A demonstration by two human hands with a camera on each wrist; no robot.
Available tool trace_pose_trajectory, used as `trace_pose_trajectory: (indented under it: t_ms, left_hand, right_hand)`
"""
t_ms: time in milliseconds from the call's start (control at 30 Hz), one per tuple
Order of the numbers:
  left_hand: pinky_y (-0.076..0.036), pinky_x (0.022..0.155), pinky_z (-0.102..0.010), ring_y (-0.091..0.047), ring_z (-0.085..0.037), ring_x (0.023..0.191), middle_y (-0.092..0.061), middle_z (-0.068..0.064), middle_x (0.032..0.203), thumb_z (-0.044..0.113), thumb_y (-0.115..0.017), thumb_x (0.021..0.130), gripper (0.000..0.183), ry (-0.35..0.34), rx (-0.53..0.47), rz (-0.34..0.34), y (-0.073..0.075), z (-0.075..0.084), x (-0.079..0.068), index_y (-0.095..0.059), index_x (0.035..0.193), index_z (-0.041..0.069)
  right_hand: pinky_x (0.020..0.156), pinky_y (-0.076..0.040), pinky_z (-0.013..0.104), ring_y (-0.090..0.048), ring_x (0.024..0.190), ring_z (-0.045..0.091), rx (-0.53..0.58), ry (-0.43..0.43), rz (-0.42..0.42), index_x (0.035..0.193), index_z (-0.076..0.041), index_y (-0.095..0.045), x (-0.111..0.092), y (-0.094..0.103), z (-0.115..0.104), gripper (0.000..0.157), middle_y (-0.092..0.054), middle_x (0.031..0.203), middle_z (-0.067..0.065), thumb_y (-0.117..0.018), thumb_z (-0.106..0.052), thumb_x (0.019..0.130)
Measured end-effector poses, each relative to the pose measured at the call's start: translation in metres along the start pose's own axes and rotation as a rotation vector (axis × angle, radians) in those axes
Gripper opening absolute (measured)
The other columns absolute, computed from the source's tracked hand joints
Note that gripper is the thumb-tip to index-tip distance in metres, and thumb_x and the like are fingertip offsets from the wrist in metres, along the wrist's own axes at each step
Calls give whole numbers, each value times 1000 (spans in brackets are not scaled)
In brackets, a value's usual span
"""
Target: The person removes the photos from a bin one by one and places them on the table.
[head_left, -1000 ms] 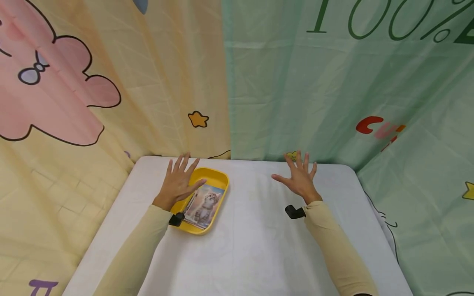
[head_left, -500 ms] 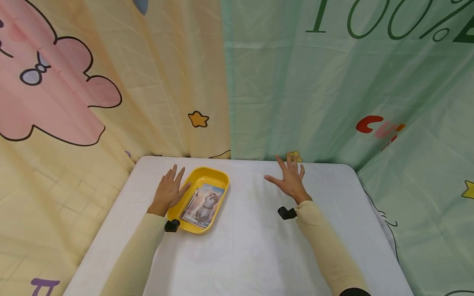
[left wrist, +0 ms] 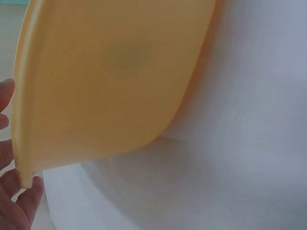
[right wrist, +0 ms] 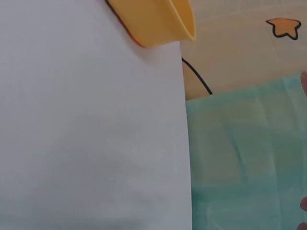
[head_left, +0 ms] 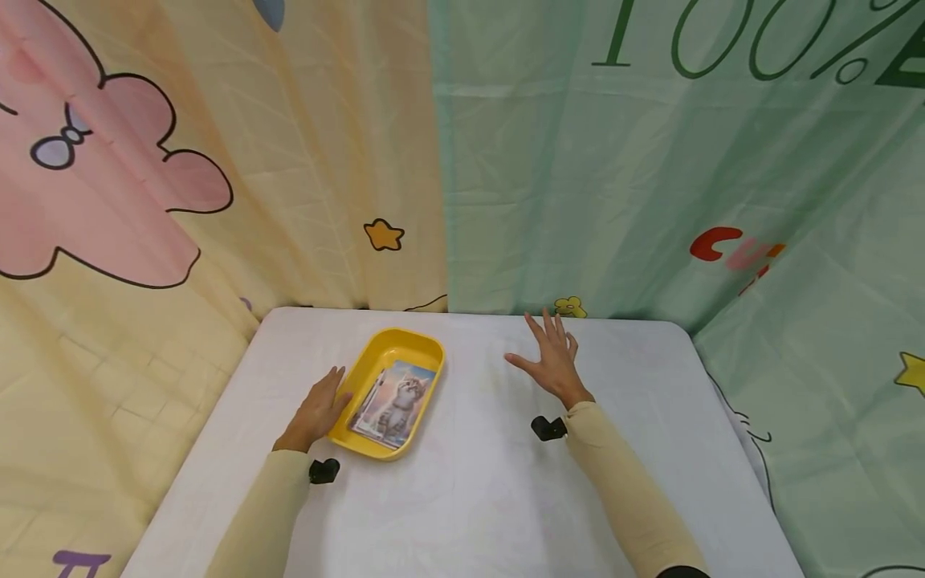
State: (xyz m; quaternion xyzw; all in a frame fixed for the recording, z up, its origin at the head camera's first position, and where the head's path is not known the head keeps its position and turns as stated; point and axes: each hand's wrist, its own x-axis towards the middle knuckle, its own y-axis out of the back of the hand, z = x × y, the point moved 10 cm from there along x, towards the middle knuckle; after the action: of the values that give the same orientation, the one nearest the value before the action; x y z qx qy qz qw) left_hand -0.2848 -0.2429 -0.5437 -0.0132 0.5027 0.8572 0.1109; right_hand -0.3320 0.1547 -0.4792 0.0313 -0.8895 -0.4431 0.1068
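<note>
A yellow tray [head_left: 383, 347] stands on the left half of the white table. Inside it lies a small stack of picture cards [head_left: 399, 408], the top one showing a grey kitten. My left hand [head_left: 315, 413] is at the tray's left rim, its fingers extended along the outside and the thumb right at the edge. In the left wrist view its fingertips [left wrist: 6, 96] overlap the rim of the yellow tray [left wrist: 110, 86]. To the right of the tray, my right hand [head_left: 553, 366] is over the table with fingers spread, holding nothing.
The white table [head_left: 462, 498] reaches back to a printed curtain [head_left: 535, 185], yellow on the left and green on the right. A small black device [head_left: 324, 471] sits at the left wrist, and another black device [head_left: 548, 428] at the right.
My left hand has moved back and down from over the tray's left part to its left rim. The right hand has shifted left and slightly toward me. The tray stays in place.
</note>
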Motion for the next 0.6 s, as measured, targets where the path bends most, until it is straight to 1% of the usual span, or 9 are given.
trace_pose_trajectory:
  t_ms: [67, 133, 267, 367, 467, 600]
  left_hand:
    - [-17, 111, -60, -20, -51, 138, -16, -33, 153, 21, -43, 103, 60, -20, -12, -2, -4, -1, -2, -18, 148, -10]
    - [-17, 112, -59, -21, -50, 138, -18, -32, 153, 18, -43, 103, 60, -12, -33, -10, -8, -2, -3, -17, 148, -11]
    - [-16, 113, -56, -19, -46, 140, -17, -30, 154, 14, -41, 103, 59, 49, -83, -44, -15, -8, -3, -12, 150, -8]
    - [-17, 113, -55, -20, -45, 140, -18, -29, 154, 9, -38, 103, 57, 78, -95, -60, -18, -11, -4, -10, 151, -6]
    - [-20, 112, -55, -23, -45, 139, -21, -30, 152, 5, -36, 103, 54, 79, -92, -56, -19, -10, -4, -12, 151, -6]
    - [-22, 111, -56, -26, -46, 137, -24, -30, 151, 4, -33, 103, 51, 70, -98, -42, -19, -8, -5, -15, 150, -7]
  right_hand:
    - [110, -1, 63, 2, 146, 39, 3, 4, 2, 153, -15, -28, -1, -2, -1, 89, -6, 161, 17, -67, -55, 83]
    - [109, -1, 64, 0, 146, 40, 6, 8, 7, 152, -14, -30, -2, -3, -2, 90, -7, 161, 17, -68, -54, 82]
    - [109, -2, 64, 0, 146, 41, 6, 16, 5, 152, -14, -32, -4, -7, -3, 89, -8, 160, 18, -69, -54, 81]
    - [109, -2, 63, -1, 146, 40, 4, 18, 1, 151, -15, -33, -5, -11, -3, 87, -10, 160, 18, -69, -54, 81]
    - [109, -3, 63, -3, 146, 40, -10, 20, -1, 150, -15, -35, -7, -16, -2, 86, -11, 160, 18, -68, -55, 82]
    - [109, -4, 63, -4, 145, 40, 2, 22, -2, 149, -15, -37, -10, -20, 0, 84, -13, 159, 19, -68, -54, 82]
